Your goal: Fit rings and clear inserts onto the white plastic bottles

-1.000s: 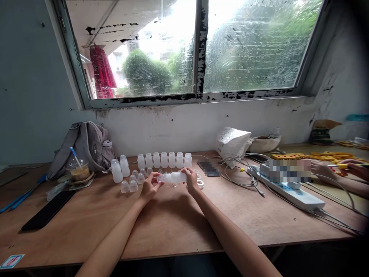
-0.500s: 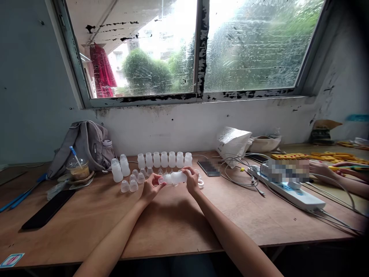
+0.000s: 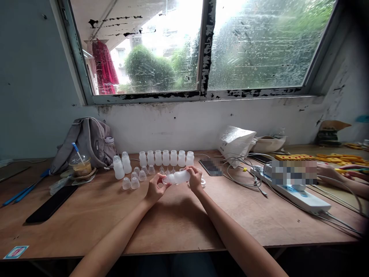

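Observation:
A frosted white baby bottle lies sideways in the air between my hands, just above the table. My left hand pinches the clear cap end of it, fingers closed. At the base end, my right hand grips the bottle between thumb and fingers. Behind it stands a row of open frosted bottles. Two capped bottles stand to the left. Several clear dome caps sit left of my left hand, and small clear nipples stand behind the held bottle. White rings lie beside my right hand, partly hidden.
At left are a grey backpack, an iced drink cup, a black flat case and blue-handled scissors. On the right lie a phone, cables, a power strip and a white pouch. Another person's hand works farther right.
The view has shifted slightly. Both hands keep the bottle in nearly the same pose. At far right, the other person's hands have moved a little.

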`<move>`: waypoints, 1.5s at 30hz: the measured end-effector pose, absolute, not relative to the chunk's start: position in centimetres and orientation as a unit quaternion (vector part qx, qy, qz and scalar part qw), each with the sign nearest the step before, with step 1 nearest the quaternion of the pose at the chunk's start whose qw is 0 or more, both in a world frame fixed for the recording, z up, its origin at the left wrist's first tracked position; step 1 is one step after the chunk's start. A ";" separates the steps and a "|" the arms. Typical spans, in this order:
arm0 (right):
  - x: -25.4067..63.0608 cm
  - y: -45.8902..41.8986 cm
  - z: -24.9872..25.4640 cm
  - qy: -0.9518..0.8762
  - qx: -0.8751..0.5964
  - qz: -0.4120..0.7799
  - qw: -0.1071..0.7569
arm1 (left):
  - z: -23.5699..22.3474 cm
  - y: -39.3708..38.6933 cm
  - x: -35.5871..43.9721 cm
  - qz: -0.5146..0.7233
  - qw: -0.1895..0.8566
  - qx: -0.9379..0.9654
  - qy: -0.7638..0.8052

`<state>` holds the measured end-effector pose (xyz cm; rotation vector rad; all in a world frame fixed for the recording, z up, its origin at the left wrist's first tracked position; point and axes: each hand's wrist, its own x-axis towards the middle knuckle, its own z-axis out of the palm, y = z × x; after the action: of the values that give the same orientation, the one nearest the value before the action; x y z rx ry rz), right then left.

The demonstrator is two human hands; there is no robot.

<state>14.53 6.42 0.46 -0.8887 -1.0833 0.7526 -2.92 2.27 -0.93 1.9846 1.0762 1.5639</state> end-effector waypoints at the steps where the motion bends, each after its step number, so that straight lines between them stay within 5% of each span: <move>1: 14.5 6.5 0.4 -0.485 -0.400 0.340 0.700 | -0.9 2.2 -2.9 0.559 0.191 0.708 0.386; 12: 14.8 6.5 0.2 -0.488 -0.413 0.330 0.695 | -0.5 2.7 -2.7 0.549 0.190 0.719 0.381; 21: 13.6 6.1 0.7 -0.513 -0.470 0.221 0.683 | 3.6 5.6 -3.8 0.486 0.379 0.632 0.470; 27: 13.3 6.0 1.1 -0.590 -0.461 0.201 0.631 | 8.8 8.7 -7.5 0.480 0.283 0.664 0.498; 31: 13.3 6.2 0.8 -0.602 -0.464 0.184 0.623 | 12.4 11.5 -11.4 0.365 0.024 0.729 0.578; 34: 13.2 6.3 0.6 -0.620 -0.461 0.177 0.610 | 14.0 13.1 -13.7 0.268 -0.064 0.738 0.616; 45: 13.1 6.6 -0.1 -0.655 -0.462 0.147 0.580 | 11.9 14.9 -16.8 0.123 -0.107 0.685 0.710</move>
<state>13.10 6.57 -0.08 -1.0796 -1.5306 0.3448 -16.78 14.94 11.91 2.3145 2.3958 0.4151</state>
